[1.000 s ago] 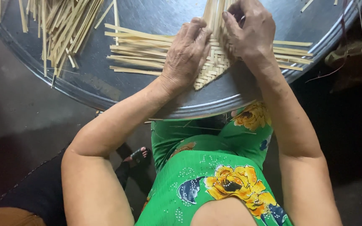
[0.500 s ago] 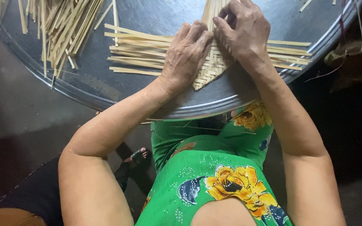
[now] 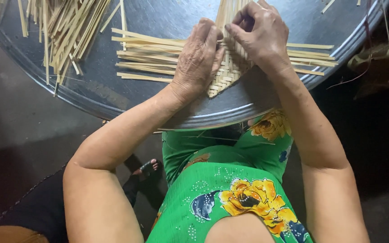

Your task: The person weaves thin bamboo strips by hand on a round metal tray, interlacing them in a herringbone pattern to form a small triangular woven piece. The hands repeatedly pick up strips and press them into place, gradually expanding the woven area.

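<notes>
There is one view only, from the camera on my head, looking almost straight down over my chest and lap. It sits close: my upper arms fill the lower frame from seven and five o'clock and run up toward twelve. My left hand [image 3: 197, 60] and right hand [image 3: 260, 33] lie near the top edge on the round metal tabletop [image 3: 113, 96], whose rim curves across the upper third. The floor [image 3: 19, 130] shows at nine o'clock.

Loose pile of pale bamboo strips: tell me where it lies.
In the head view, the loose pile of pale bamboo strips lies upper left on the round metal tray, left of the left hand.
</notes>
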